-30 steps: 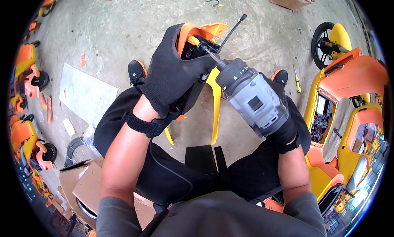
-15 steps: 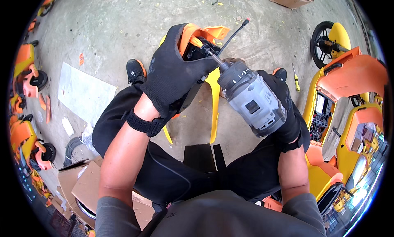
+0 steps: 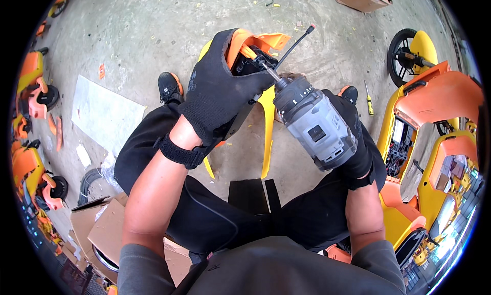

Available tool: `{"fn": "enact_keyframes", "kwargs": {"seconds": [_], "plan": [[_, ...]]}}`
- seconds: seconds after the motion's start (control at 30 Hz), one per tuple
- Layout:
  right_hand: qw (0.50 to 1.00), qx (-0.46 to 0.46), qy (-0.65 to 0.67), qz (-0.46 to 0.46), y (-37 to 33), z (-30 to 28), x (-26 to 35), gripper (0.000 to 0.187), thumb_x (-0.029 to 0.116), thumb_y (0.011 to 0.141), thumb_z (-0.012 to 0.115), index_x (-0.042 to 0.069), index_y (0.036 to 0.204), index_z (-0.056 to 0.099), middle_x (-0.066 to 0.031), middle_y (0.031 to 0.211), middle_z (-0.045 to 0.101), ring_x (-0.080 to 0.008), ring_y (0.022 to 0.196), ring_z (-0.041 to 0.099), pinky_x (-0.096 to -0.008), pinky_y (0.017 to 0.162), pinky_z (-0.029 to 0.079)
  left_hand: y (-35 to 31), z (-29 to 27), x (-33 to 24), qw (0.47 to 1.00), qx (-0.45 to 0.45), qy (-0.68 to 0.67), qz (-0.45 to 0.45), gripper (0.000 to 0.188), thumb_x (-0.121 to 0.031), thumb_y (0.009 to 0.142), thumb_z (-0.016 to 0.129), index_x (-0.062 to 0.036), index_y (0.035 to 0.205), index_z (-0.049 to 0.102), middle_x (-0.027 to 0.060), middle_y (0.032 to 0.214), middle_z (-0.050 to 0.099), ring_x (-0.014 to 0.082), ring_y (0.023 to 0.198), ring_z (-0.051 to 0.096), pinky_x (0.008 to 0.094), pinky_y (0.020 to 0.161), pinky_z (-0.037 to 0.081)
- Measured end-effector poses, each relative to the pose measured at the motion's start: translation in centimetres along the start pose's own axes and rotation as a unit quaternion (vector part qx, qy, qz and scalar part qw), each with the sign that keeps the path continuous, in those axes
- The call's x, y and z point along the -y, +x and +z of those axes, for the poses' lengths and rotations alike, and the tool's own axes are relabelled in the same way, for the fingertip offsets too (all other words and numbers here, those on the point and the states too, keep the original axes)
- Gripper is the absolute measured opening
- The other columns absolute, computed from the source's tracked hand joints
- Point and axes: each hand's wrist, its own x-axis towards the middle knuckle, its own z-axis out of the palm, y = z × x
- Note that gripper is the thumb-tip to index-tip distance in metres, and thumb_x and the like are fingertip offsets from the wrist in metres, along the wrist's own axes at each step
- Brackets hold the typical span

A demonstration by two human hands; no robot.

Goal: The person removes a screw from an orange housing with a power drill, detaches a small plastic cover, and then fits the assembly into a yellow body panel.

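Observation:
My left hand (image 3: pixel 217 85), in a black work glove, is closed around an orange, yellow and black plastic part (image 3: pixel 271 41). Two long yellow prongs (image 3: pixel 267 136) of the part hang down between my knees. From its far side sticks a thin black cable (image 3: pixel 296 47) with a reddish tip. In my right hand (image 3: pixel 353 136), gloved as well, is a grey and black cordless drill (image 3: pixel 317 126). Its bit (image 3: pixel 270 71) points up and left into the black inner area of the part, beside my left fingers. The drill's body hides most of my right fingers.
A yellow-handled screwdriver (image 3: pixel 370 101) lies on the concrete to the right. Orange and yellow scooter bodies (image 3: pixel 440 106) stand at the right, more along the left. An open cardboard box (image 3: pixel 110 228) is by my left elbow; a white sheet (image 3: pixel 105 103) lies left of my foot.
The drill's collar has turned slightly relative to the view, and the held part with its cable has shifted a little to the right. Both hands keep their grip.

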Motion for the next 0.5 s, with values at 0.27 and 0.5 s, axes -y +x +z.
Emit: {"fn": "enact_keyframes", "kwargs": {"seconds": [0.27,0.5], "plan": [[1.0,-0.004,-0.019,-0.014,0.06,0.11,0.27,0.058,0.014,0.068,0.082,0.0,0.121,0.062,-0.018,0.108,0.069,-0.0364,0.094,0.068,-0.0399,0.083,0.054,-0.05,0.12,-0.09,1.0,0.0,-0.004,-0.01,0.06,-0.006,0.074,0.073,0.0011,0.13,0.053,0.0099,0.114,0.063,0.017,0.101,0.062,0.0304,0.093,0.051],[0.999,-0.003,-0.037,-0.039,0.22,-0.07,0.06,0.056,0.014,0.069,0.081,0.0,0.12,0.063,-0.0178,0.107,0.07,-0.0361,0.092,0.068,-0.0396,0.082,0.054,-0.04,0.52,0.49,0.999,-0.021,-0.028,0.005,0.061,-0.012,0.071,0.08,0.0003,0.125,0.055,0.0111,0.109,0.062,0.0191,0.096,0.063,0.0315,0.088,0.052]]}}
